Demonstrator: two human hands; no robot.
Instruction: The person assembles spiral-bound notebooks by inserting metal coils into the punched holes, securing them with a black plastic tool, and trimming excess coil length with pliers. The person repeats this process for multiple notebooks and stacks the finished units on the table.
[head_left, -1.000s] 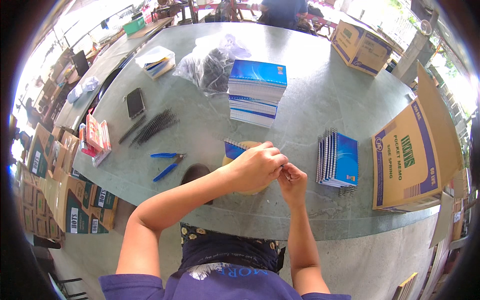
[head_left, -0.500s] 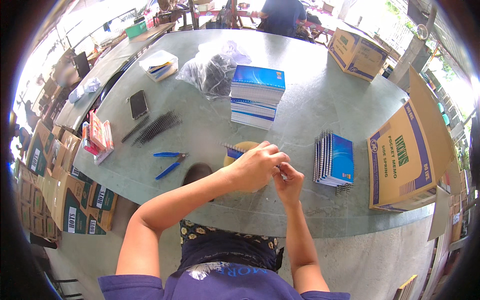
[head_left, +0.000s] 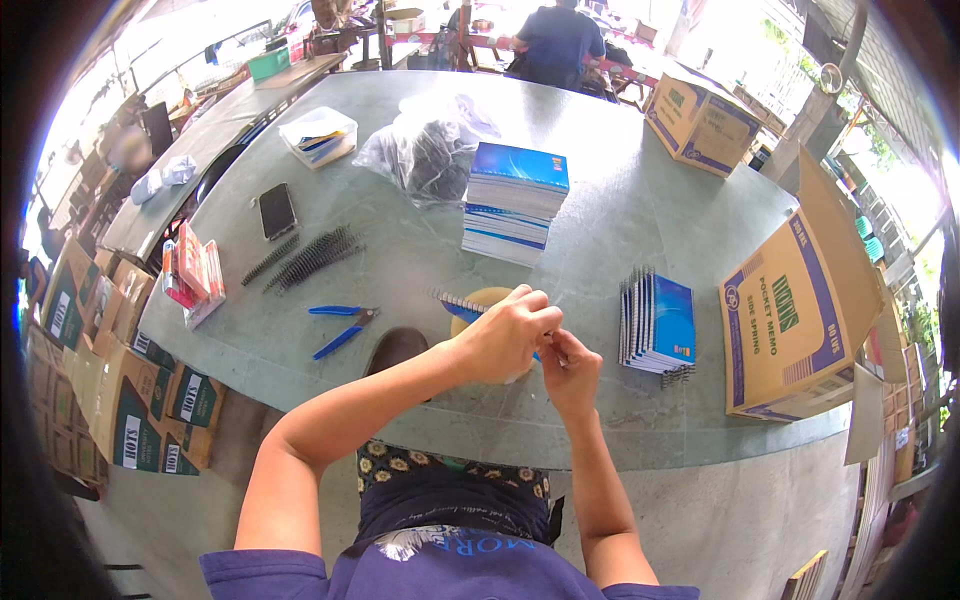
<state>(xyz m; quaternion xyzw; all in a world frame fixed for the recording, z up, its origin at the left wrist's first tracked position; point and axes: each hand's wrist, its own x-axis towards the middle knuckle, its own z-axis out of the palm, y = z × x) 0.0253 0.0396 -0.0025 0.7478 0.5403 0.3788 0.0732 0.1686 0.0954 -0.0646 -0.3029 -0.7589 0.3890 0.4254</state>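
My left hand [head_left: 515, 335] is closed over a small spiral notebook with a blue cover [head_left: 461, 311]. The notebook's coil [head_left: 456, 299] sticks out past the hand on the left. At the notebook's right end, the fingers of my right hand [head_left: 571, 372] are pinched together, close against the left fingertips; the exact part they grip is hidden. Under the hands lies a round yellow thing [head_left: 490, 297], mostly covered. Left of them, blue-handled cutting pliers [head_left: 340, 328] rest with handles spread. To the right stands a row of blue spiral notebooks [head_left: 658, 318] with loose coil ends.
Behind my hands is a tall stack of blue notebooks [head_left: 513, 205], beside a clear plastic bag [head_left: 425, 150] of dark things. Black coils [head_left: 312, 259], a phone [head_left: 277, 211] and a white tub [head_left: 318, 137] lie left. Cardboard boxes [head_left: 790, 315] stand right. A person [head_left: 560, 45] sits beyond.
The whole view has shifted slightly. My hands stay together at the notebook, and the right hand's fingers have turned a little. The person at the back has moved slightly.
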